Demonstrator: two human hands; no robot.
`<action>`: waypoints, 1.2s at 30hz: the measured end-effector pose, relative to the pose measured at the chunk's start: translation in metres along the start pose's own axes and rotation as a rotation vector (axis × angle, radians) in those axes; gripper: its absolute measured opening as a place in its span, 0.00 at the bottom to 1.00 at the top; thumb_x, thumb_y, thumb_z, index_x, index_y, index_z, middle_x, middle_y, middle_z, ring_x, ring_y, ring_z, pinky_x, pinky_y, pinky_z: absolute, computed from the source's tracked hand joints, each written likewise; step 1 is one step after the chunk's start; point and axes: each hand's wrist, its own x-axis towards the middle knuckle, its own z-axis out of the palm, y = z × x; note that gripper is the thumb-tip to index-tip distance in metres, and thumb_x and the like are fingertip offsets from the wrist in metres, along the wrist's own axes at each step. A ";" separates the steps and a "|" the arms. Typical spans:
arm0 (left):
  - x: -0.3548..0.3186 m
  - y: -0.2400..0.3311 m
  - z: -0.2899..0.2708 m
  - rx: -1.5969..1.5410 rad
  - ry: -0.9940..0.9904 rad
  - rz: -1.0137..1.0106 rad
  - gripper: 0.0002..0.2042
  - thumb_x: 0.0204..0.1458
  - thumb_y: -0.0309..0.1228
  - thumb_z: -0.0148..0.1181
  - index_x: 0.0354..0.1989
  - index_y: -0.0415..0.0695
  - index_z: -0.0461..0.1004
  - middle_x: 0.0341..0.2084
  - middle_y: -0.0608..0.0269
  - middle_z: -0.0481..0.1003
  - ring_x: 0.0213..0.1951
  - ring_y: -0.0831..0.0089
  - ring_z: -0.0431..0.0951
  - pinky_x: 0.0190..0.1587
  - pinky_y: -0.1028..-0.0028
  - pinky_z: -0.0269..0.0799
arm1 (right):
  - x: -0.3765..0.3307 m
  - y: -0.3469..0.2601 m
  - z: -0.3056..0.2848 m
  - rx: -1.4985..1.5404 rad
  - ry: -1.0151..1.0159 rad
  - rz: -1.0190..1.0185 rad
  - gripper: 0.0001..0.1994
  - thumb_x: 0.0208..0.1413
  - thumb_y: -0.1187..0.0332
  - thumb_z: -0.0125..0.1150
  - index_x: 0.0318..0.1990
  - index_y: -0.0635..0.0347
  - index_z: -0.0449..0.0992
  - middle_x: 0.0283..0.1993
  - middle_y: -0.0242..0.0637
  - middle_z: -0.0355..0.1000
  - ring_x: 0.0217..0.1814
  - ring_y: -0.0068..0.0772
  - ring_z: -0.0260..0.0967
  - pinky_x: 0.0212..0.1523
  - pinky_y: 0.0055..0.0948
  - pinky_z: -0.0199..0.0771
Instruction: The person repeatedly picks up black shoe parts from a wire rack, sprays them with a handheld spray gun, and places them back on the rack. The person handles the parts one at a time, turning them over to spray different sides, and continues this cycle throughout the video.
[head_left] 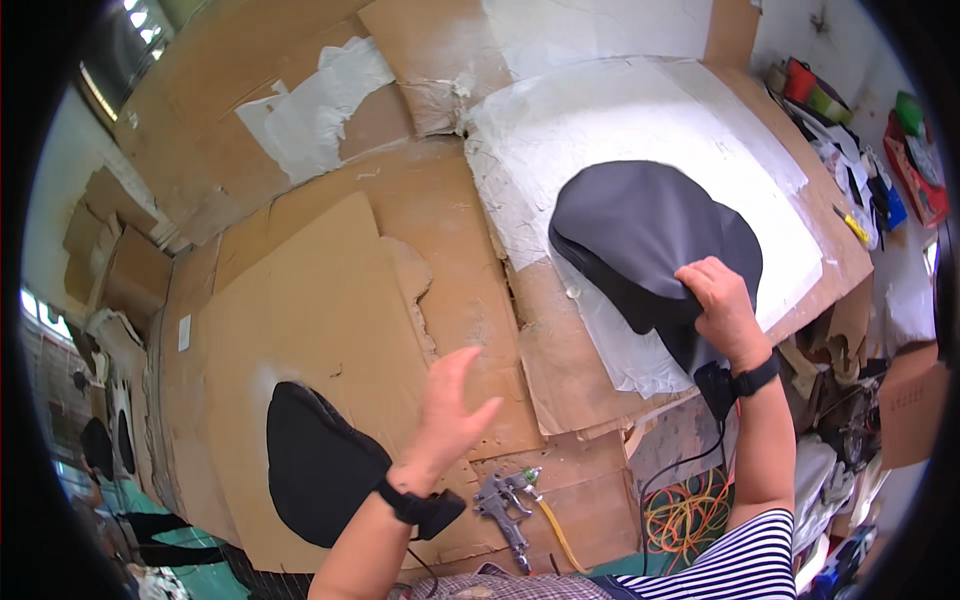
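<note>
My right hand (718,300) pinches the lower right edge of a dark grey, leather-like sheet (640,215). The sheet has a rounded, lobed outline and lies over the white-covered part of the worktop, its near end hanging towards the table's front edge. My left hand (450,415) is in the air over the brown cardboard, fingers spread and holding nothing. Below and left of it, a black, fabric-like curved piece (320,465) lies flat. A grey metal spray gun (507,505) with a yellow hose rests on cardboard, right of my left wrist.
White covering (600,120) and cardboard sheets (300,290) line the worktop. Tangled orange and yellow cords (687,515) hang near the front edge. A yellow-handled cutter (852,224) lies at the right edge, beside assorted clutter. A cardboard box (915,405) is farther right.
</note>
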 end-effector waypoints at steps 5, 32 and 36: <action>0.019 0.038 0.037 0.193 -0.035 0.198 0.44 0.39 0.31 0.68 0.66 0.44 0.50 0.63 0.51 0.56 0.66 0.52 0.51 0.66 0.58 0.47 | 0.010 -0.038 -0.001 0.108 0.029 -0.084 0.21 0.26 0.88 0.52 0.36 0.65 0.73 0.32 0.42 0.72 0.37 0.45 0.70 0.36 0.35 0.73; -0.269 0.010 -0.279 -0.290 -0.039 -0.218 0.15 0.37 0.21 0.68 0.37 0.38 0.77 0.27 0.56 0.79 0.30 0.65 0.80 0.33 0.74 0.73 | 0.078 -0.365 -0.042 1.121 -0.508 -0.505 0.16 0.36 0.73 0.63 0.38 0.63 0.77 0.28 0.40 0.72 0.28 0.43 0.72 0.30 0.31 0.71; -0.288 -0.064 -0.331 -0.338 0.064 -0.592 0.17 0.41 0.24 0.67 0.42 0.37 0.76 0.33 0.59 0.79 0.34 0.72 0.80 0.38 0.75 0.74 | 0.127 -0.435 0.081 1.403 -0.576 -0.139 0.25 0.48 0.61 0.64 0.52 0.65 0.70 0.35 0.38 0.76 0.34 0.32 0.73 0.37 0.27 0.72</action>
